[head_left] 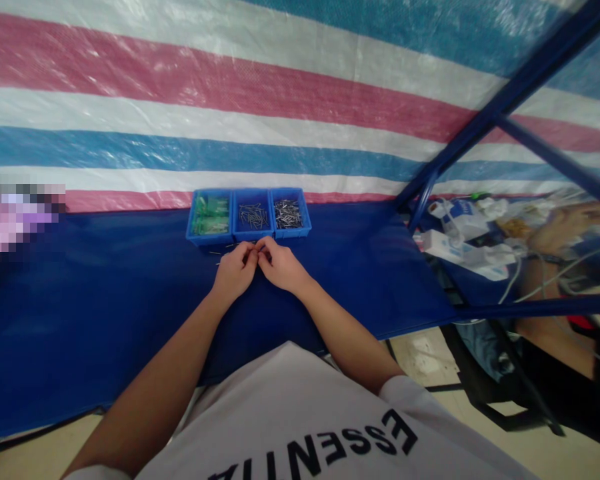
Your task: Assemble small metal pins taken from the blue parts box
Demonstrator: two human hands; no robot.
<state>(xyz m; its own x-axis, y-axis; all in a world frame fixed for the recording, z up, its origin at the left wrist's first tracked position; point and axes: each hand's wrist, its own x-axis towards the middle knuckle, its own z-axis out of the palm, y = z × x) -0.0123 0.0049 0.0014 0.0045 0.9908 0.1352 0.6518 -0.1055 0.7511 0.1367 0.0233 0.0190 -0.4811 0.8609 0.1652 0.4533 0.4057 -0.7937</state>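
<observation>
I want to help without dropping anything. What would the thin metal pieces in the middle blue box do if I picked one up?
The thin metal pieces look straight, so they're probably stiff. Being slim, each is likely light and fiddly to pinch. Piled loose, they may slide when nudged.

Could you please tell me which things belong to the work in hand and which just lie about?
Likely in use:
three blue bins
green items in the left bin
metal pieces in the other two
slim pieces beside the left hand

Likely just lying about, at right:
white box
blue-and-white box
</observation>
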